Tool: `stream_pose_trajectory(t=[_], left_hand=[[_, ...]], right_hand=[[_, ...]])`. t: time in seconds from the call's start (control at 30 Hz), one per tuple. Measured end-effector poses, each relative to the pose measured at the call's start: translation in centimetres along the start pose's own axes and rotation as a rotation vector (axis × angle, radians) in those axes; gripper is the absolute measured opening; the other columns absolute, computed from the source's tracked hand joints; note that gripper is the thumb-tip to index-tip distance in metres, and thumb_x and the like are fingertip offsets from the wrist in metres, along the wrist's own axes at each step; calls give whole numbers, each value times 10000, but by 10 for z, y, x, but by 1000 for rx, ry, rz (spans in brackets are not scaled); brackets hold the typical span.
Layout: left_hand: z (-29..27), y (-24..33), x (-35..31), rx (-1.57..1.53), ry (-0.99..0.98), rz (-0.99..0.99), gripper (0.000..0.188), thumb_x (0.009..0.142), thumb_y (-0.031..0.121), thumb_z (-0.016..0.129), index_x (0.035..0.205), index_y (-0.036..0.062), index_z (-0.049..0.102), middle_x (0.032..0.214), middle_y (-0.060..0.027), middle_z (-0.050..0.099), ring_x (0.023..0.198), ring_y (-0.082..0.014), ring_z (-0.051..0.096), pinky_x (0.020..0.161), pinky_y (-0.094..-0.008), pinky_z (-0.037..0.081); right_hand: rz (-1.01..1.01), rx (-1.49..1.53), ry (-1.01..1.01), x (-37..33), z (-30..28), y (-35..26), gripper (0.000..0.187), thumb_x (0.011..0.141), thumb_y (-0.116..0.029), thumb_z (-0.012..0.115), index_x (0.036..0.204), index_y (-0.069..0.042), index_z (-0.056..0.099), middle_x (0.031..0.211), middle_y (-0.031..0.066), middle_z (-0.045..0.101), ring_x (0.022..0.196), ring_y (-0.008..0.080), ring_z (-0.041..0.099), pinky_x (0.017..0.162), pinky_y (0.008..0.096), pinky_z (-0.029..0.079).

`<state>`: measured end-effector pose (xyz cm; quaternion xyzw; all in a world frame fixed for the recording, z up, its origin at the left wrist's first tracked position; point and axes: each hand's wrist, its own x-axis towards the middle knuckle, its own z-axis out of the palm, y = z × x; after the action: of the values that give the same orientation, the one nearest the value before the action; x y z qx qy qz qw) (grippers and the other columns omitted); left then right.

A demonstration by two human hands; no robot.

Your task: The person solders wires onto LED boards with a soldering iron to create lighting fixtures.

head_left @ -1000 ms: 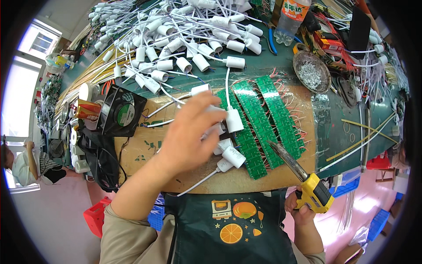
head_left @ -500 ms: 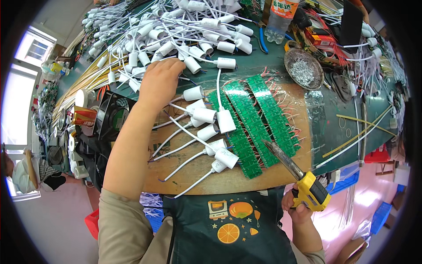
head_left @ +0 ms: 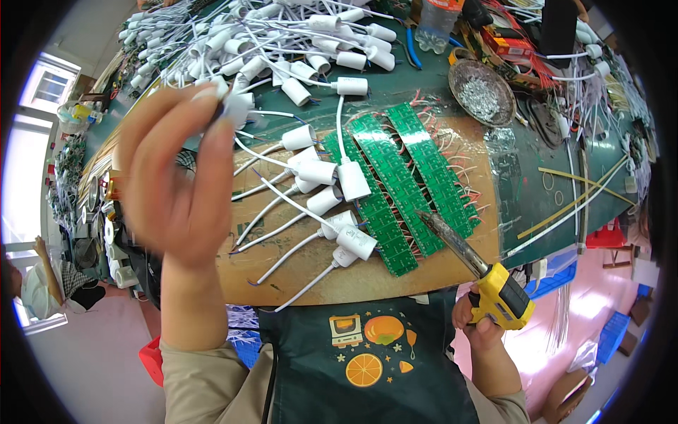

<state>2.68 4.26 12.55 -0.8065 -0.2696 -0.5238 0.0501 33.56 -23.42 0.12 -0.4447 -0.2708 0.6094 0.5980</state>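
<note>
My left hand (head_left: 180, 180) is raised over the left part of the wooden board, its thumb and fingers pinched on a white cylindrical lamp holder (head_left: 239, 107), blurred by motion. In my right hand (head_left: 486, 335) is a yellow-and-black soldering gun (head_left: 503, 295), gripped by its handle. Its metal tip points up and left and lies over green circuit board strips (head_left: 385, 145) with red wires along their edges. White lamp holders (head_left: 316, 172) with white cables lie in a row left of the strips. One holder (head_left: 353, 179) rests on the leftmost strip.
A large heap of white lamp holders (head_left: 282, 42) covers the back of the green table. A round dish of silvery bits (head_left: 483, 97), a plastic bottle (head_left: 436, 28) and blue-handled pliers (head_left: 412, 48) stand behind the strips. Another person (head_left: 39, 283) is at the far left.
My left hand has come away from the heap toward me, lifting a lamp holder with it. The view has shifted slightly. My right hand still holds the soldering gun.
</note>
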Motion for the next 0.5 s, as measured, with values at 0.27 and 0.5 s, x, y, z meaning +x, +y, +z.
stream_pose_trajectory(t=[0.27,0.5], left_hand=[[-32,101,-12,-416,-872,-175,380,683,52,851,1042,54,725,905,-88,658,696,-232,622,611,-335,465],[17,110,-102,-238,-800,-72,426,717,57,747,1138,27,687,1039,-125,603,874,-278,617,695,-371,469]], right_hand=[[16,-28,22,-2,0,-3,800,783,-491,848,1354,-54,499,719,25,513,567,153,493,505,295,424],[16,-62,-24,-12,-5,3,790,786,-494,845,1340,-47,504,725,24,529,575,153,507,512,296,422]])
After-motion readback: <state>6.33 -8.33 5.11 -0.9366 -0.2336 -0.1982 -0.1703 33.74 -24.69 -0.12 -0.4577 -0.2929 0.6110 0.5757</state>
